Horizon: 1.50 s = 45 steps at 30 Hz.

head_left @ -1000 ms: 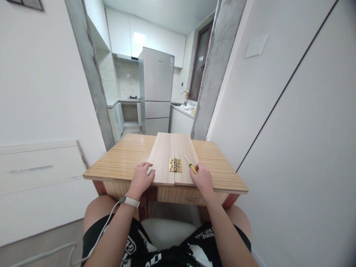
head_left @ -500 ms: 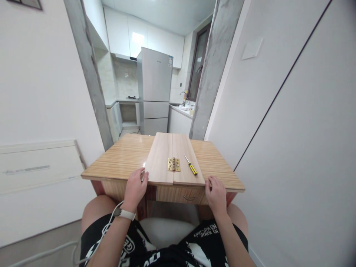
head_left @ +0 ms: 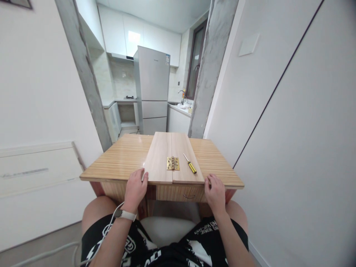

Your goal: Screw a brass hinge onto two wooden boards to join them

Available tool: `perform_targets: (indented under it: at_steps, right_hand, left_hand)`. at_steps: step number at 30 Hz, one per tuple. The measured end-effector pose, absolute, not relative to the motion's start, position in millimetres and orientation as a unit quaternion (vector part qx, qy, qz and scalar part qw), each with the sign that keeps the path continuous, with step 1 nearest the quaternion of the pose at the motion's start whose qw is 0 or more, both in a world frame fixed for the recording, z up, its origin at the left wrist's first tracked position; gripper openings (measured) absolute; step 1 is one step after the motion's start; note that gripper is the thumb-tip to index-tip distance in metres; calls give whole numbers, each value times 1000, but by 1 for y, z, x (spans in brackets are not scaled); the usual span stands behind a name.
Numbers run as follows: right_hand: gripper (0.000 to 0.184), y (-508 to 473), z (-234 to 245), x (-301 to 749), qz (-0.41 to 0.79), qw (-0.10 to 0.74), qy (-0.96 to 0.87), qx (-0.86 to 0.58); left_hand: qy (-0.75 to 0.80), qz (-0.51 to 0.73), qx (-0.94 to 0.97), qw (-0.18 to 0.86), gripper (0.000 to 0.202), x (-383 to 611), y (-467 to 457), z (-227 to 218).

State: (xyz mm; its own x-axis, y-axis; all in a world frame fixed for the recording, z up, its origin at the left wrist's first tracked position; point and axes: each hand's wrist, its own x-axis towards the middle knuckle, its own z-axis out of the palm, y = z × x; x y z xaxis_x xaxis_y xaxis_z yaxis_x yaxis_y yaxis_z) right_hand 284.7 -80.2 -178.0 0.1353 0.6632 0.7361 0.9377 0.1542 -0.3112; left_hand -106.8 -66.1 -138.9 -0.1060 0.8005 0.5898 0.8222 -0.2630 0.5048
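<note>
Two pale wooden boards lie side by side, the left board (head_left: 158,152) and the right board (head_left: 183,142), with a narrow seam between them. A brass hinge (head_left: 172,163) lies flat across that seam near the front. On the right board rests a screwdriver (head_left: 190,164) with a yellow and black handle, its tip pointing away from me. My left hand (head_left: 136,188) rests at the left board's front left corner, thumb apart from the fingers. At the right board's front right corner is my right hand (head_left: 215,191), fingers loosely bent and thumb apart. Neither hand grips anything.
The boards lie on a wood-grain table (head_left: 116,157) with a front drawer (head_left: 178,193). A white cable (head_left: 111,222) runs by my left wrist, which wears a watch band (head_left: 126,215). Beyond stand a fridge (head_left: 154,81) and a sink counter (head_left: 178,115). A wall (head_left: 292,148) is on the right.
The camera view has shifted slightly. Both hands, the boards, the hinge and the screwdriver keep their places.
</note>
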Motion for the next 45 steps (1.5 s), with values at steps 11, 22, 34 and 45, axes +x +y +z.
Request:
perform_targets:
  at_steps: [11, 22, 34, 45]
  right_hand:
    - [36, -80, -179, 280, -179, 406, -640, -627]
    - [33, -72, -186, 276, -168, 418, -627, -636]
    - [15, -87, -194, 259, -159, 533, -590, -585]
    - [60, -55, -318, 161, 277, -105, -762, -576]
  left_hand:
    - [-611, -428, -666, 13, 36, -106, -68, -136]
    - [-631, -405, -661, 19, 36, -102, -56, -136]
    - [-658, -368, -657, 25, 36, -98, -40, -139]
    - [-665, -369, -649, 21, 35, -95, -31, -142]
